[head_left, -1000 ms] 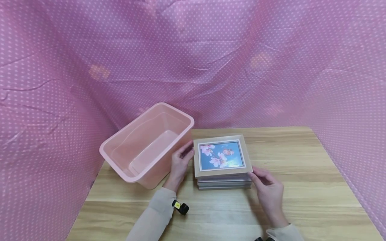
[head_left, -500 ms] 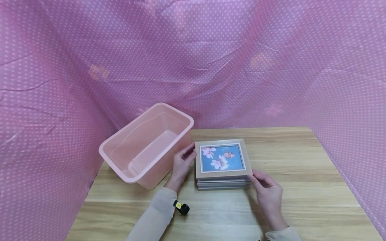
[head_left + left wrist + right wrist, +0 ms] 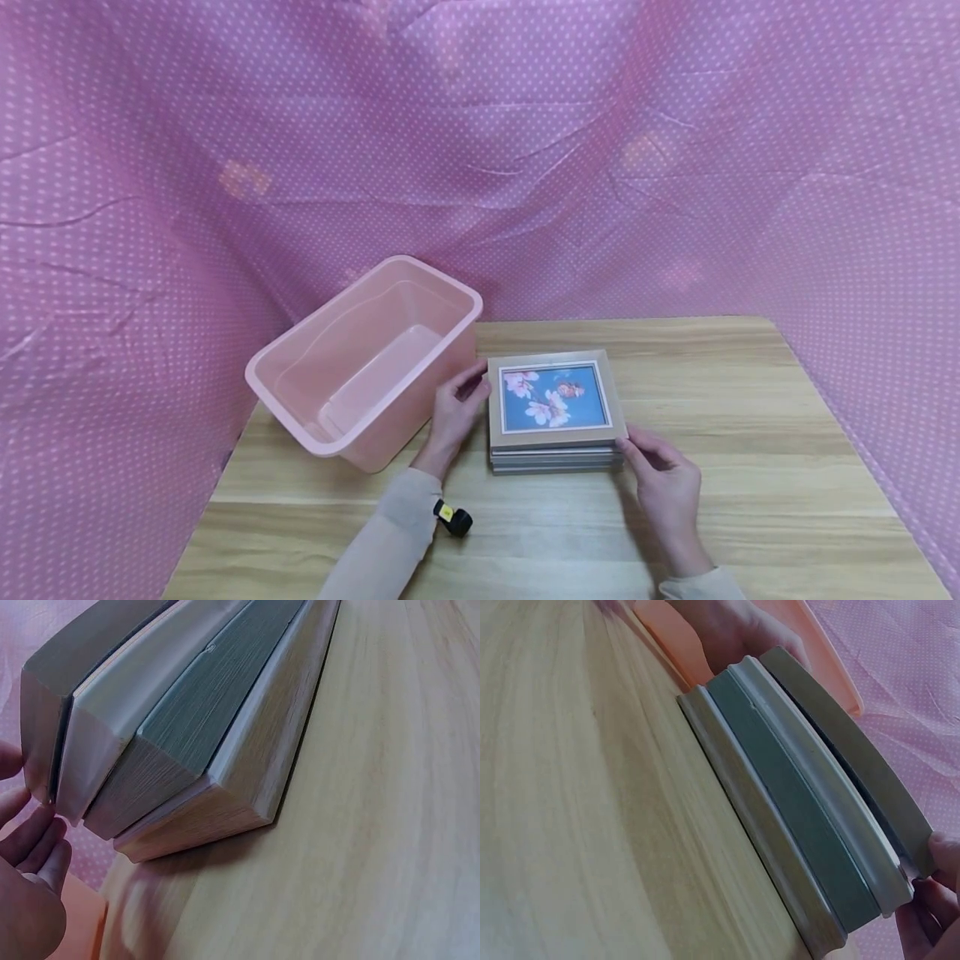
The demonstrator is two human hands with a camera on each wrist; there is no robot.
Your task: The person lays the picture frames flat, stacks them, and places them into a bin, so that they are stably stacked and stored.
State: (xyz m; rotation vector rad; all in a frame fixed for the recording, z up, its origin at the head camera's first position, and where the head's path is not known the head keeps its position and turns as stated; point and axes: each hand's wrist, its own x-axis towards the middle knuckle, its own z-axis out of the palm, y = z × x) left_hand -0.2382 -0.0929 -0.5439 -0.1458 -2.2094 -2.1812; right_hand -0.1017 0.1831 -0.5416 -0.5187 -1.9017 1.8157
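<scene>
A picture frame point(image 3: 553, 437) with a tan border and a print of pink blossoms on blue tops a stack of frames point(image 3: 557, 461). My left hand point(image 3: 453, 414) pinches its left edge, and my right hand point(image 3: 669, 487) pinches its near right corner. Under it, the left wrist view shows a whitish frame point(image 3: 139, 697), a dark grey-green frame point(image 3: 214, 697) and a wood-toned frame point(image 3: 259, 761) lying flat on the table. From the right wrist, a thin dark gap shows below the top frame point(image 3: 855, 750), with my right fingertips point(image 3: 946, 851) at its corner.
A pink plastic bin point(image 3: 420, 387), with nothing inside, stands just left of the stack, close to my left hand. The wooden table point(image 3: 750, 433) extends to the right and front. Pink dotted cloth point(image 3: 525, 167) hangs around the back and sides.
Both hands have lowered the top picture frame onto the stack and shifted it slightly toward me. Its near edge now lines up more closely with the frames below.
</scene>
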